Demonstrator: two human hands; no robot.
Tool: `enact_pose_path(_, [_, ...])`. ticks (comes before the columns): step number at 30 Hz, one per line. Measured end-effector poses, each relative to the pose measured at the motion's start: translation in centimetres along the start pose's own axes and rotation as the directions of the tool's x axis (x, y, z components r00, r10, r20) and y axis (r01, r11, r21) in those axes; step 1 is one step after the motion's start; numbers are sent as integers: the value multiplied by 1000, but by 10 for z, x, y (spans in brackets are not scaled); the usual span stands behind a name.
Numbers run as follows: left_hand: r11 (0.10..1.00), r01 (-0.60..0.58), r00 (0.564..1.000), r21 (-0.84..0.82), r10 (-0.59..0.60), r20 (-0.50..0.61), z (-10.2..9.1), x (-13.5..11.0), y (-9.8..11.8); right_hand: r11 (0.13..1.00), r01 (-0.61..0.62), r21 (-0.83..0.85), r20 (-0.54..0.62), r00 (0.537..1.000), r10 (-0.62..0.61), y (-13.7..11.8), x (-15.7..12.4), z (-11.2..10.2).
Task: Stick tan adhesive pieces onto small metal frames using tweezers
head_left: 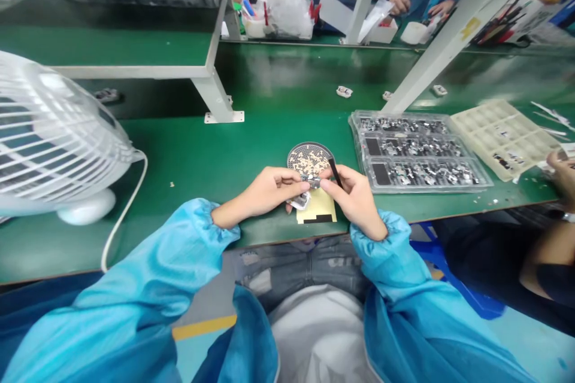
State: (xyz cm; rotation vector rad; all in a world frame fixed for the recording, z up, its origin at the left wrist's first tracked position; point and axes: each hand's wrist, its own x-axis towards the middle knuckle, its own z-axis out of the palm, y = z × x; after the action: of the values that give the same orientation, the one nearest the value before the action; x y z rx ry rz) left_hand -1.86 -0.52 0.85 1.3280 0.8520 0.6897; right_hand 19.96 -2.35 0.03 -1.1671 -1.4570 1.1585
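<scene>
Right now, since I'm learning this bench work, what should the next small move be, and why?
Perhaps the right hand should gently adjust the small grey part, while the left hand steadies it: both hands meet at it, and the right also holds a black stick.

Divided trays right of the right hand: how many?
2: the clear tray just right of the right hand, and the cream tray farther right beside it. Another could be stacked beneath the clear one; can't tell.
</scene>
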Motion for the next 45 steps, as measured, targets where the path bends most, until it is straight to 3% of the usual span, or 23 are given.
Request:
enact_pose_path(4, [1000, -18, 999, -23, 18, -30, 1, -1, 2, 999, -35, -41, -55, 998, 33, 2, -3, -2])
enact_pose_path(7, [999, -40, 994, -36, 36, -106, -1, -2, 1, 998, -43, 36, -107, 993, 47, 1, -4, -5])
enact_pose_path(13, [990, -108, 983, -92, 92, -157, -7, -2, -4, 997, -80, -18, 26, 996, 80, -4, -3, -8])
enact_pose_path(18, [989, -134, 972, 60, 143, -186, -5, -6, 1, 993, -112, -45, 103, 988, 116, -1, -2, -5])
enact_pose_path(21, [981, -157, 972, 117, 175, -157, -3, -8, 5, 990, -124, -63, 94, 987, 130, 1, -2, -5])
enact_pose_path(28, [979, -194, 975, 60, 199, -102, -3, -7, -1, 986, -155, -69, 70, 985, 160, 2, -2, -6])
enact_pose_path(32, [967, -167, 976, 194, 189, -106, -1, -8, -3, 987, -146, -69, 51, 987, 150, 2, -2, -6])
enact_pose_path(37, [918, -184, 960, 351, 244, -137, 2, -9, -1, 988, -134, -72, 51, 989, 138, 3, -2, -6])
enact_pose_path(41, [860, -263, 928, 437, 349, -127, 2, -8, -1, 988, -142, -66, 45, 988, 145, 3, -2, -5])
enact_pose_path(45, [872, -285, 916, 398, 369, -154, 2, -8, -4, 993, -113, -46, 5, 994, 113, 4, -3, -1])
